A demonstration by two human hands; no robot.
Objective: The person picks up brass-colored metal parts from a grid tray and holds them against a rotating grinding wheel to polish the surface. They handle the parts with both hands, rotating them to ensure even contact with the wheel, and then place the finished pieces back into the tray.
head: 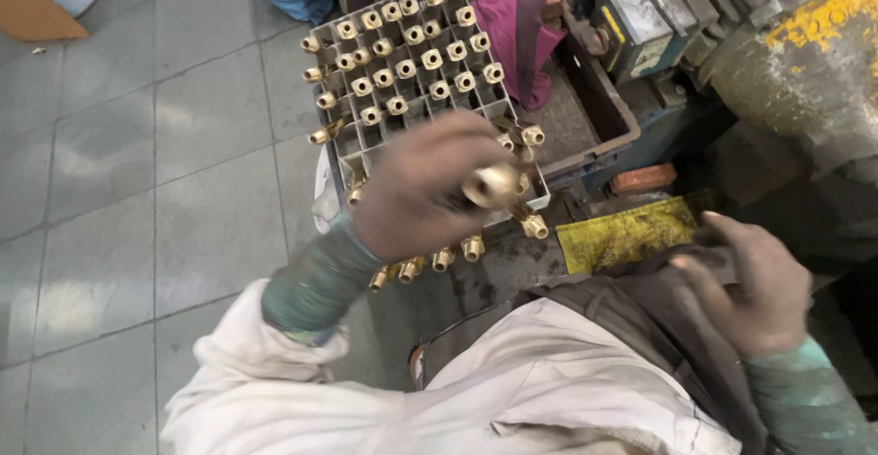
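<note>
**Brass fitting held over the grid tray**

Brass fitting point(491, 184) sits pinched in your left hand point(422, 186), fingers closed on it, above the grid tray's point(334, 34) near edge. Far cells are filled; several near ones look empty. Your right hand point(754, 292) seems curled around something dark, though blur hides it.

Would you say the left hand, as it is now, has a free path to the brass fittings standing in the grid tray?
Probably yes: the left hand already hovers over the grid tray, holding one brass fitting, and nothing lies between it and the standing fittings.

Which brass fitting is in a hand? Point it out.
The brass fitting in the left hand, held over the grey rack; the others sit in the rack.
</note>
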